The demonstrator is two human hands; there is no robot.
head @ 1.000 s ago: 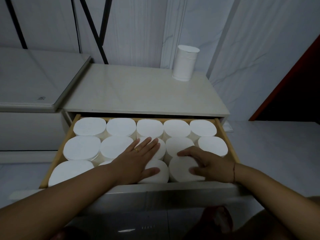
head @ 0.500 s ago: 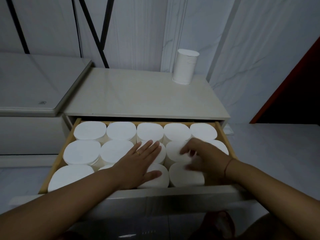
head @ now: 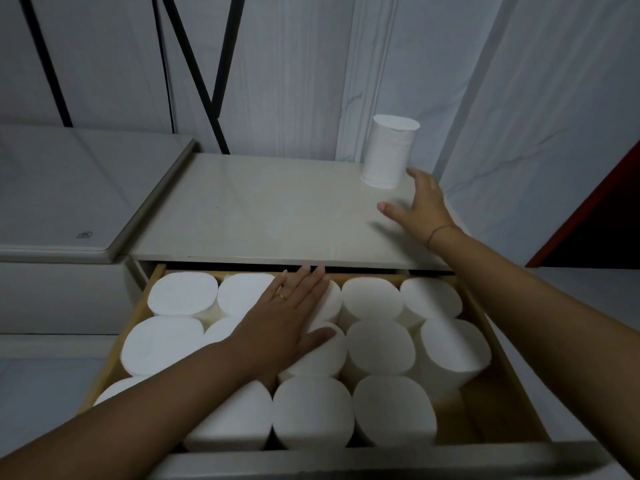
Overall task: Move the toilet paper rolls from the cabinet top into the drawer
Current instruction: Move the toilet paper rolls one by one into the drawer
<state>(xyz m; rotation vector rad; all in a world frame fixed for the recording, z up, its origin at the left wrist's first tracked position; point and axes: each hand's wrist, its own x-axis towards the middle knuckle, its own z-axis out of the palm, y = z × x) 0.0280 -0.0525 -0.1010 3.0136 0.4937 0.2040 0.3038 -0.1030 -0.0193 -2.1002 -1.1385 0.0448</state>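
One white toilet paper roll (head: 388, 152) stands upright at the back right of the pale cabinet top (head: 263, 209). My right hand (head: 420, 206) hovers over the cabinet top just right of and below that roll, fingers spread, holding nothing and apart from the roll. The open wooden drawer (head: 138, 317) below is packed with several upright white rolls (head: 381, 346). My left hand (head: 287, 317) lies flat, palm down, on the rolls in the drawer's middle, a ring on one finger. A bare gap of drawer floor (head: 485, 407) shows at the front right corner.
A lower grey surface (head: 69, 188) adjoins the cabinet on the left. Black rods (head: 197, 74) lean against the pale wall behind. A dark red door edge (head: 595, 188) is at the right. The drawer's white front panel (head: 346, 462) runs along the bottom.
My right hand left the rolls in the drawer and rose to the cabinet top beside the standing roll. My left hand slid further back over the drawer rolls. The camera came closer.
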